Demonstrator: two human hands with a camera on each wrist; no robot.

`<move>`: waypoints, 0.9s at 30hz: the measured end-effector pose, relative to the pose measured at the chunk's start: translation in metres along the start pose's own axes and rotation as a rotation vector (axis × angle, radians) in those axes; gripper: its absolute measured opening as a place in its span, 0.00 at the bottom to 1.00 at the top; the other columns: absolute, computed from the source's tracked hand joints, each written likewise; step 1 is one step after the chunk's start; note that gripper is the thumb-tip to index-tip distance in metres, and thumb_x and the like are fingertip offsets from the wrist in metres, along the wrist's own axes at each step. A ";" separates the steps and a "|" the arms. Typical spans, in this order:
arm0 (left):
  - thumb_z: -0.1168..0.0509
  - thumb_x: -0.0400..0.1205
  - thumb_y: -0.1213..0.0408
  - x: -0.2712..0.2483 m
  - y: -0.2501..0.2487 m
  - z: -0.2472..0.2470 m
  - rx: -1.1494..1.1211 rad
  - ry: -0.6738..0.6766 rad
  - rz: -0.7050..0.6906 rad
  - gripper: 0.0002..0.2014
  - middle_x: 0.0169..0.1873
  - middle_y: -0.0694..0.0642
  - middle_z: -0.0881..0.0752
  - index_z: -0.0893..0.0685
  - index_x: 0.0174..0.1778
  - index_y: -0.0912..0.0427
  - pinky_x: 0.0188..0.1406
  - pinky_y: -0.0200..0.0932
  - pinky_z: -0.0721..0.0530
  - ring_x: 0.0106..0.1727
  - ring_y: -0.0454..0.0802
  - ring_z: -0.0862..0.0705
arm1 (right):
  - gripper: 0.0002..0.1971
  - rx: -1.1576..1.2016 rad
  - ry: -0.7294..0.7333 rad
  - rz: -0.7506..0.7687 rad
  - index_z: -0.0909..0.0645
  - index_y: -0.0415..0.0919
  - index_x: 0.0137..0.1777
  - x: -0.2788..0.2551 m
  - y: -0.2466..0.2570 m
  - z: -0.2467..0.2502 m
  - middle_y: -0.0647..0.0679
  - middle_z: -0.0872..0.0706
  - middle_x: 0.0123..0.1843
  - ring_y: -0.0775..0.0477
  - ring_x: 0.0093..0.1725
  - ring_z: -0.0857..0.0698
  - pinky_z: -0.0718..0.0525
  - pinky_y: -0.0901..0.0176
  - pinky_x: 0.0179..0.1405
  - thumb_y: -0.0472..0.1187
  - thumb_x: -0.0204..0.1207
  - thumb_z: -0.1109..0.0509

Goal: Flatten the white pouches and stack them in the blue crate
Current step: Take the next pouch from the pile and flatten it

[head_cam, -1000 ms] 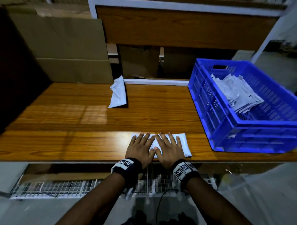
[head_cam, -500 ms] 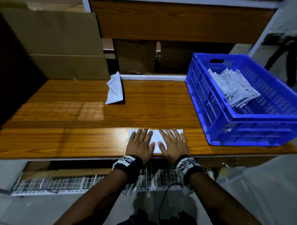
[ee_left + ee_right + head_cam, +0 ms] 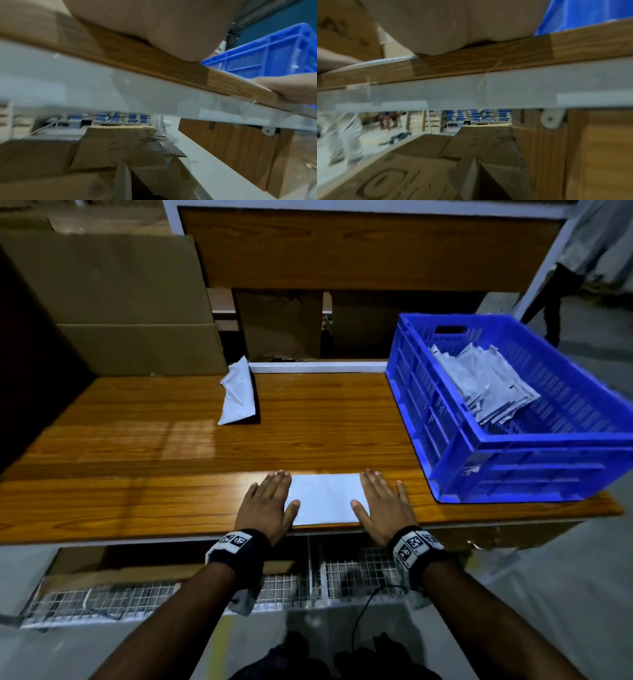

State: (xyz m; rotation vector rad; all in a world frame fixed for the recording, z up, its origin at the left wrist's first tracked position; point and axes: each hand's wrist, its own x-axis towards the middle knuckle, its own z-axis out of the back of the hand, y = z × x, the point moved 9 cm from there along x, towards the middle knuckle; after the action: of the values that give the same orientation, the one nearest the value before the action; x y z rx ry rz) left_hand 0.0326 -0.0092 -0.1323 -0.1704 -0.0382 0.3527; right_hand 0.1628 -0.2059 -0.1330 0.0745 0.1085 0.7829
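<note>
A flat white pouch (image 3: 325,498) lies at the near edge of the wooden table (image 3: 154,474). My left hand (image 3: 270,501) presses flat on the pouch's left end and my right hand (image 3: 380,501) on its right end, fingers straight. A blue crate (image 3: 513,470) stands at the right, with a stack of white pouches (image 3: 486,381) inside. Another puffed white pouch (image 3: 238,393) lies at the back of the table. In both wrist views only the heel of each palm on the table edge shows: left hand (image 3: 171,29), right hand (image 3: 453,27).
Flattened cardboard (image 3: 130,302) leans at the back left. A wooden back panel (image 3: 359,248) rises behind the table. Cardboard boxes (image 3: 111,148) sit under the table behind a wire grille (image 3: 102,601). A person (image 3: 582,268) walks at the far right.
Both hands have slid apart from the pouch's middle to its two ends, uncovering the flat middle of the pouch.
</note>
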 end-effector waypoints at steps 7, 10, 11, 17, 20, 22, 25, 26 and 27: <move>0.68 0.81 0.35 -0.001 0.006 -0.002 0.000 0.007 -0.008 0.38 0.85 0.47 0.56 0.56 0.86 0.50 0.83 0.52 0.56 0.86 0.48 0.59 | 0.41 0.021 0.023 0.010 0.62 0.49 0.87 0.002 -0.006 -0.002 0.54 0.61 0.88 0.53 0.86 0.60 0.61 0.40 0.83 0.72 0.79 0.64; 0.64 0.84 0.36 -0.014 0.006 0.005 0.013 -0.064 -0.160 0.36 0.85 0.47 0.55 0.53 0.86 0.49 0.83 0.53 0.51 0.86 0.47 0.58 | 0.50 0.011 0.065 0.150 0.65 0.50 0.86 -0.006 -0.009 -0.003 0.55 0.65 0.86 0.53 0.86 0.63 0.61 0.39 0.83 0.80 0.71 0.62; 0.63 0.85 0.35 -0.021 0.004 0.004 0.032 -0.060 -0.251 0.35 0.85 0.48 0.53 0.51 0.86 0.49 0.82 0.55 0.48 0.86 0.47 0.56 | 0.54 -0.029 0.085 0.199 0.65 0.50 0.86 -0.011 -0.011 -0.005 0.55 0.66 0.86 0.53 0.86 0.63 0.61 0.40 0.83 0.82 0.68 0.59; 0.35 0.81 0.49 -0.044 0.018 0.015 -0.098 0.051 -0.483 0.37 0.84 0.47 0.44 0.41 0.85 0.51 0.81 0.42 0.48 0.83 0.42 0.47 | 0.38 0.160 -0.018 0.326 0.37 0.56 0.82 -0.029 -0.022 0.008 0.57 0.39 0.84 0.55 0.83 0.40 0.45 0.39 0.83 0.38 0.72 0.29; 0.37 0.77 0.65 -0.044 0.034 0.036 -0.522 -0.030 -0.313 0.28 0.69 0.36 0.20 0.23 0.71 0.34 0.70 0.38 0.26 0.70 0.34 0.24 | 0.25 0.454 -0.232 0.300 0.13 0.52 0.63 -0.039 -0.027 0.037 0.53 0.11 0.62 0.53 0.62 0.15 0.23 0.62 0.64 0.29 0.68 0.28; 0.36 0.79 0.57 -0.043 0.048 0.046 -0.822 -0.132 -0.080 0.14 0.47 0.36 0.10 0.17 0.52 0.29 0.51 0.38 0.17 0.49 0.34 0.13 | 0.08 0.642 -0.291 0.180 0.10 0.46 0.51 -0.040 -0.034 0.053 0.52 0.08 0.46 0.52 0.45 0.11 0.19 0.67 0.45 0.43 0.73 0.24; 0.32 0.79 0.50 -0.032 0.057 0.044 -0.934 -0.230 0.186 0.05 0.26 0.47 0.13 0.17 0.46 0.45 0.37 0.45 0.19 0.29 0.45 0.16 | 0.12 0.853 -0.209 0.013 0.18 0.47 0.60 -0.029 -0.037 0.055 0.61 0.13 0.29 0.61 0.34 0.13 0.18 0.65 0.33 0.47 0.78 0.27; 0.31 0.79 0.53 -0.028 0.059 0.041 -0.882 -0.206 0.266 0.05 0.24 0.46 0.14 0.17 0.48 0.46 0.37 0.44 0.21 0.29 0.44 0.16 | 0.17 0.835 -0.168 -0.048 0.23 0.48 0.66 -0.023 -0.038 0.051 0.63 0.18 0.24 0.64 0.29 0.17 0.23 0.71 0.28 0.43 0.79 0.27; 0.31 0.80 0.54 -0.023 0.060 0.037 -0.784 -0.177 0.325 0.07 0.25 0.45 0.13 0.17 0.53 0.47 0.39 0.43 0.22 0.33 0.45 0.14 | 0.24 0.777 -0.135 -0.108 0.26 0.46 0.72 -0.017 -0.040 0.046 0.61 0.19 0.24 0.64 0.28 0.20 0.27 0.72 0.27 0.43 0.78 0.25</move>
State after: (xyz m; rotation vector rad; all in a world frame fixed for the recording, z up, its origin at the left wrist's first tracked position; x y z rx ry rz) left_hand -0.0118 0.0440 -0.1062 -0.9280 -0.3282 0.6658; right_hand 0.1848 -0.2475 -0.0910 0.8490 0.2812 0.5887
